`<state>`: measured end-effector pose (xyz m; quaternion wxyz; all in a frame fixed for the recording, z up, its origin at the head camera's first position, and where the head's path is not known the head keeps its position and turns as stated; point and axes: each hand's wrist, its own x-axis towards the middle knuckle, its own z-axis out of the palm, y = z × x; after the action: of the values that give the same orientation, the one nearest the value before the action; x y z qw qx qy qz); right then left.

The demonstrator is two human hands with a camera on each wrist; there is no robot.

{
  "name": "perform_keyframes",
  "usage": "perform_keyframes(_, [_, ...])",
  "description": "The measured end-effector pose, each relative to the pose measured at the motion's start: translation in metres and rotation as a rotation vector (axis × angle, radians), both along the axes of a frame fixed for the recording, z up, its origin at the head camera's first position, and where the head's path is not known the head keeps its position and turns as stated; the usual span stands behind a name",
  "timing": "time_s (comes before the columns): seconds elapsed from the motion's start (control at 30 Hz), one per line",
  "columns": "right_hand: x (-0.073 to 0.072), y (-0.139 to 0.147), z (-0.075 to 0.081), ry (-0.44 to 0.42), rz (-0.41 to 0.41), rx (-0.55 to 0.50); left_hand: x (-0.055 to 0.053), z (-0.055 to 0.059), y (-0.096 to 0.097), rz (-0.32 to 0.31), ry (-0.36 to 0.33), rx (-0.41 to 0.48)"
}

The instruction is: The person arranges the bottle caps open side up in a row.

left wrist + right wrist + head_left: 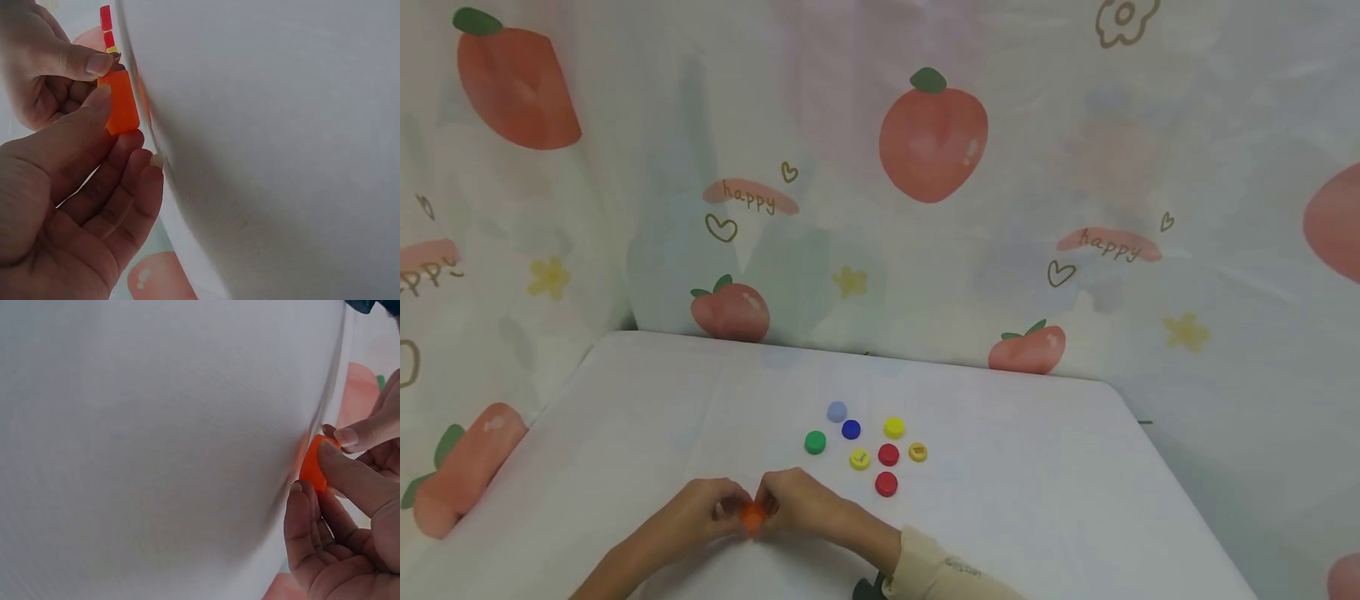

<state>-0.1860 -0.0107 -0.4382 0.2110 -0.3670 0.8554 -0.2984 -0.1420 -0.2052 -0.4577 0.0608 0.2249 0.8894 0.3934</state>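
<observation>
An orange piece (752,518), apparently a bottle cap, is between both hands low over the front left of the table. My left hand (703,510) pinches it with thumb and fingers from the left. From the right, my right hand (805,502) pinches its edge. In the left wrist view the orange cap (124,103) shows a flat, squarish side under the left thumb. In the right wrist view the orange cap (317,465) looks tilted, and the fingers of both hands partly hide it.
Beyond the hands lie loose bottle caps: light blue (837,411), dark blue (851,429), green (815,442), two yellow (893,427), two red (887,454) and a golden one (917,452). A white cloth (1037,500) covers the table; a fruit-print curtain (820,275) stands behind.
</observation>
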Motion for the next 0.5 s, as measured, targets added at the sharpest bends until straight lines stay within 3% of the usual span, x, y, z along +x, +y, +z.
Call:
perform_keyframes(0.1, [0.0004,-0.0003,-0.0011,0.007,0.011,-0.004,-0.0001,0.0009,0.0022,0.0,-0.03,-0.017])
perform_keyframes(0.5, [0.002,0.0001,-0.0027,0.021,0.028,0.004,-0.0012,0.002,0.0086,-0.008,-0.009,-0.057])
